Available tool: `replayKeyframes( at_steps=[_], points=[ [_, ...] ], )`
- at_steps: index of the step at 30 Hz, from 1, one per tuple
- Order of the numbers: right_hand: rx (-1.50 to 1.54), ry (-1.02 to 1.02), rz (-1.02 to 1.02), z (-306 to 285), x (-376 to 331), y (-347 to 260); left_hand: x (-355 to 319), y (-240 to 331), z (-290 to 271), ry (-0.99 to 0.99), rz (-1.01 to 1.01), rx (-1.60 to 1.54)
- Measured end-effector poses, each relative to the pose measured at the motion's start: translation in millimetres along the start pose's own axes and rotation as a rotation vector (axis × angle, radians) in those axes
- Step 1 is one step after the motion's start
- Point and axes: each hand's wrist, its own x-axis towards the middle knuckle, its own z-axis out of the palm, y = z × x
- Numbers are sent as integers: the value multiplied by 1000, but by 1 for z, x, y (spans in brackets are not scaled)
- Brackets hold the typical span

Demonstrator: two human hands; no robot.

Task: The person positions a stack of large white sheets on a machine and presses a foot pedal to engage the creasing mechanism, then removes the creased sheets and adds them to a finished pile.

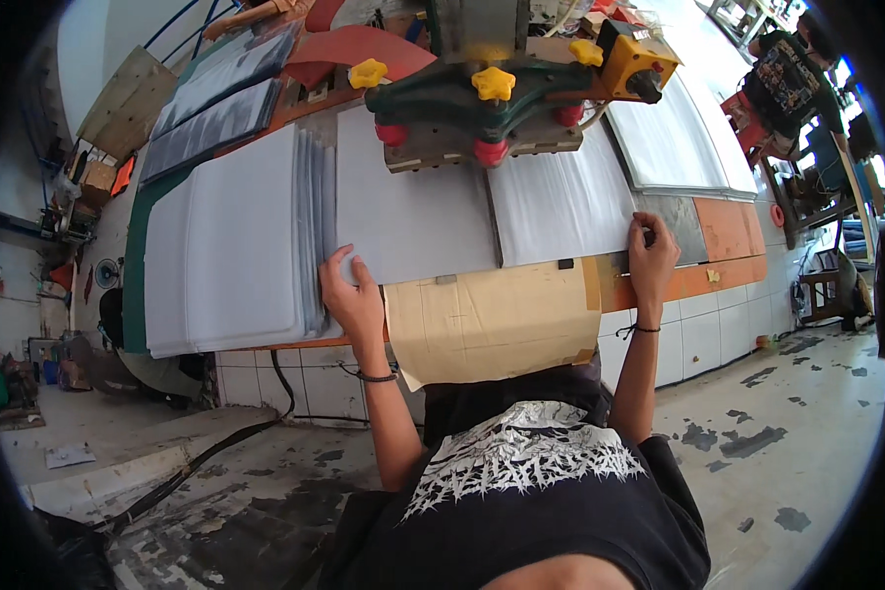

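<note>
Before the green press head, white sheets are laid, outer edges flanked by left hand (grip parted, nothing pinched) and right hand (grip curled, hold untellable); leftward room is narrowed by plastic-sheet stack.

Left sheet is plain white, kinda matte, lying flat on the bench with its near edge running a bit slanted. Right sheet sits right beside it, also flat, also white, but way shinier, with pale streaks running lengthwise. There's a thin dark strip where the two meet, so honestly can't tell if their edges actually touch. The far ends of both disappear behind the press, and their near edges are out toward the bench's front.
</note>
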Motion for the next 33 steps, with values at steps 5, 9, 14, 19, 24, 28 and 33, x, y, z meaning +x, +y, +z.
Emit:
replayKeyframes(
  at_steps=[5,9,14,19,24,28,33],
  points=[
    [98,-10,86,-3,1,-5,0,0,-2,-11,30,2],
    [32,-10,60,-2,0,-3,0,-2,3,43,104,17],
    [7,-16,70,-2,-2,-7,-1,-8,1,26,155,14],
    [28,5,70,-4,0,-5,-3,-5,-2,-43,87,-13],
    [62,41,36,0,0,-4,-4,-8,-2,-21,107,-23],
    [74,44,61,-1,-1,-2,-6,-8,-2,-24,106,-30],
    [37,49,-5,0,-2,6,-7,-7,-3,-25,118,-39]
  ],
)
